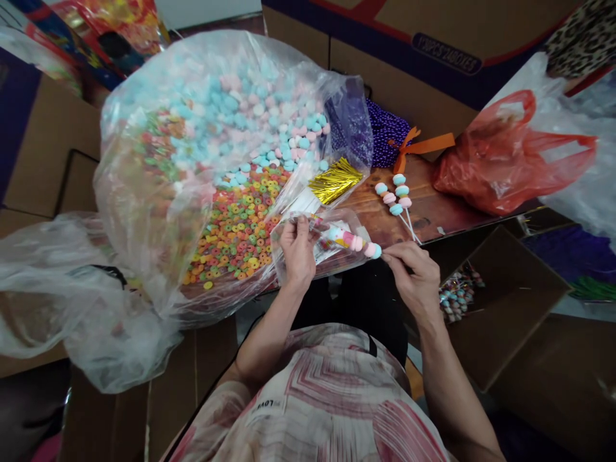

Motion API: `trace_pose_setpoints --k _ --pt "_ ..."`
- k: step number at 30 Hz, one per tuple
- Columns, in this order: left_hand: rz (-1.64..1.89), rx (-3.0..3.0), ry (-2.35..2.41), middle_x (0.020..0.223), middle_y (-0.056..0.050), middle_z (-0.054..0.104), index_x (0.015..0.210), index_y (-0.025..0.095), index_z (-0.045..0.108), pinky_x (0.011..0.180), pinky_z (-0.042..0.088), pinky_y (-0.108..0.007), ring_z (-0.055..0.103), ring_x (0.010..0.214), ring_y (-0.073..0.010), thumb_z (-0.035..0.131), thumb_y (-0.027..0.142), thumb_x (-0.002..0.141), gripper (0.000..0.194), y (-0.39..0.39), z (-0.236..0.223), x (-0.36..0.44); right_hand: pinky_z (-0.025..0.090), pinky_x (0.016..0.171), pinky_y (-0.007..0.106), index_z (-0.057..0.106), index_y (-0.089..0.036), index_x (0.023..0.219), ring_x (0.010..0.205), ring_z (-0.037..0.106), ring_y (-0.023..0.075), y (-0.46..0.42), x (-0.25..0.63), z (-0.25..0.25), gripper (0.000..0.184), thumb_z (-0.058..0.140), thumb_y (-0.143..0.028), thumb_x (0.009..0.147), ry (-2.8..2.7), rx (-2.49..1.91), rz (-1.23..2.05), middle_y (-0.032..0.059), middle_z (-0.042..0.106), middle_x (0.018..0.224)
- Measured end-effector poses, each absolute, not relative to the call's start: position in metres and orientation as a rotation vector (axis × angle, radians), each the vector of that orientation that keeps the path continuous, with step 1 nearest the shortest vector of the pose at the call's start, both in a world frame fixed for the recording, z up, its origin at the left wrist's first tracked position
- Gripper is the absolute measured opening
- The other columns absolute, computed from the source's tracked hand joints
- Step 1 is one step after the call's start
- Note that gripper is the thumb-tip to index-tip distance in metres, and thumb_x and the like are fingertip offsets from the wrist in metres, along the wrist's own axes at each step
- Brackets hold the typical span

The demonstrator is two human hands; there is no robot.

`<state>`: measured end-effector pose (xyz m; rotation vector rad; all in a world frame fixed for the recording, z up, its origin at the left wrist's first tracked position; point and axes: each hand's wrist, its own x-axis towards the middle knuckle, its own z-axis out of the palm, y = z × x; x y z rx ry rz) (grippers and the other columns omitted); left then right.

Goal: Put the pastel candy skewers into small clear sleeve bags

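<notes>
Closest to me is the person's cream-and-pink patterned top (327, 398), both bare forearms reaching forward from it. The right hand (414, 273) has thumb and fingers pinched together at the pale blue end of a stick of round pink, white and blue candies (356, 243); whether they grasp the stick itself I cannot tell. The left hand (297, 250) pinches the other end, where a clear printed plastic wrapper (332, 232) covers part of the row. So the candy stick hangs slantwise between the two hands, above a flat clear plastic bag (357, 222).

Off to the right, an open brown cardboard box (520, 301) holds a heap of small wrapped candies (457, 298). On the reddish-brown wooden table (433, 221) lie two unwrapped candy sticks (401, 190), side by side, and a bundle of shiny gold ties (337, 181). Further left, a big clear plastic sack (125, 212) holds colourful ring-shaped candies (240, 224) and, beyond them, pastel round pieces (260, 109). Behind stand a crumpled red plastic bag (500, 160) and a large printed carton (389, 74).
</notes>
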<state>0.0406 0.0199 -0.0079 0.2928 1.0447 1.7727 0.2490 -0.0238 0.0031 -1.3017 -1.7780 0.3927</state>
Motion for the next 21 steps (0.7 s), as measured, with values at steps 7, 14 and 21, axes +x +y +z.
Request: trace_pose_setpoints --k 7,14,21 --pt "1.79 0.472 1.128 0.078 0.004 0.065 0.079 0.019 0.062 0.07 0.051 -0.02 0.062 0.073 -0.0087 0.083 0.051 0.078 0.039 0.012 -0.021 0.051 0.048 0.066 0.032 0.073 -0.023 0.085 0.07 0.062 0.0163 -0.025 0.229 0.0 0.012 0.066 -0.02 0.094 -1.703 -1.191 0.544 0.0012 0.067 0.077" --pt "1.739 0.435 1.048 0.082 0.002 0.068 0.087 0.022 0.056 0.073 0.055 -0.026 0.07 0.079 -0.0144 0.082 0.062 0.075 0.049 0.007 -0.014 0.058 0.043 0.06 0.029 0.07 -0.021 0.08 0.064 0.053 0.0135 -0.031 0.212 -0.004 0.015 0.065 -0.019 0.094 -1.649 -1.275 0.544 -0.0004 0.059 0.072" --pt "1.571 0.506 0.948 0.083 0.0 0.071 0.091 0.02 0.06 0.073 0.055 -0.026 0.068 0.073 -0.0129 0.084 0.058 0.075 0.047 -0.001 -0.014 0.068 0.044 0.058 0.027 0.057 -0.023 0.102 0.063 0.053 0.0124 -0.032 0.18 -0.016 0.013 0.062 -0.023 0.09 -1.392 -1.379 0.763 -0.001 0.059 0.084"
